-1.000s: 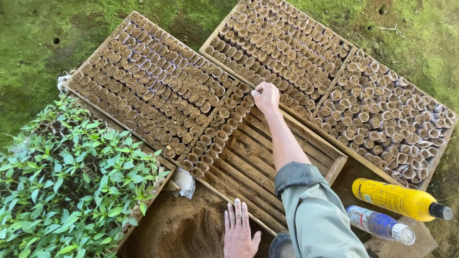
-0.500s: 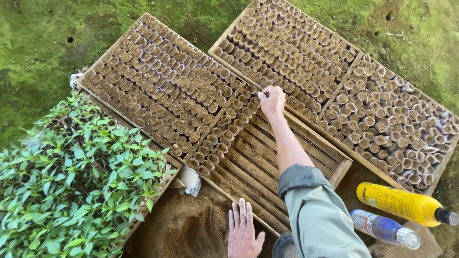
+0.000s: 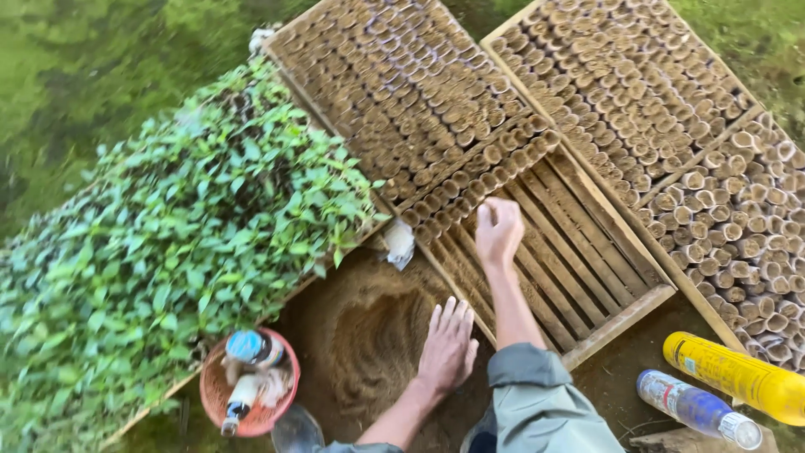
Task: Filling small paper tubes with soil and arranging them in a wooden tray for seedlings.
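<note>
The right hand [image 3: 498, 232] hovered loosely curled over the bare slatted part of the long wooden seedling tray [image 3: 587, 252], fingers bent toward the palm; whether it pinched anything small could not be told, for the hand was blurred. Just beyond its fingertips, toward the tray's far end, stood the last rows of small brown soil-filled paper pots [image 3: 478, 180], packed upright and touching. The tray's long axis ran from the person's near side away up and to the left, and the filled rows crossed it, so the pots lay straight ahead of the right hand along that axis. That hand was plainly the nearer one to them.

The left hand [image 3: 447, 348] lay flat and open, fingers spread, pressed palm-down on the mound of loose brown soil [image 3: 369, 335] beside the tray's near left edge, holding nothing.

To the left of the soil stood a dense bed of green leafy seedlings [image 3: 184, 243]. At its near corner sat a round reddish basket [image 3: 210, 394] with small bottles in it. To the right of the tray lay a second wooden tray of pots [image 3: 671, 126], and near its near corner a yellow cylindrical bottle [image 3: 738, 377] and a clear plastic bottle [image 3: 696, 408] lay side by side on the ground.
</note>
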